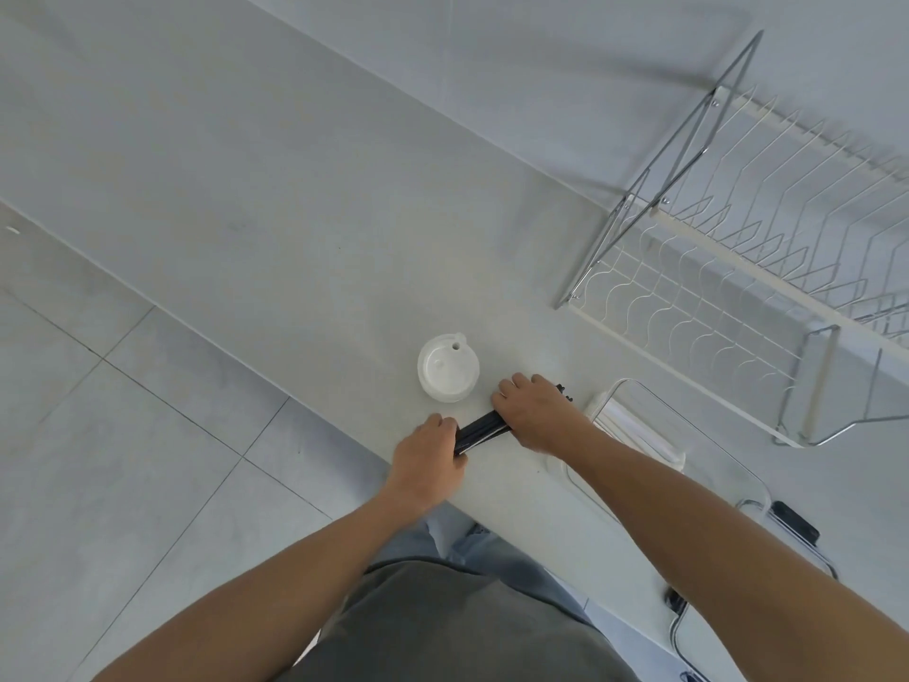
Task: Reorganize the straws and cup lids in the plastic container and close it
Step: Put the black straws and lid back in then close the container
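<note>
Black straws [479, 432] in a bundle on the counter [295, 238], gripped at both ends: left hand [427, 455] curled round the near end, right hand [536, 411] clasped over the far end. White lids [447, 369] stacked just beside. Clear container [688, 445] right of the hands, open.

1. The counter [305, 228] looked like smooth matt stone or laminate, pale grey.
2. Just beside the counter's near edge, the stack of cup lids [447, 369] was white, slightly glossy plastic.
3. The straws [479, 431] were shiny black plastic.
4. The container [654, 425] was clear glossy plastic.
5. Behind the container, the dish rack [728, 248] was chromed metal wire, pretty shiny.
</note>
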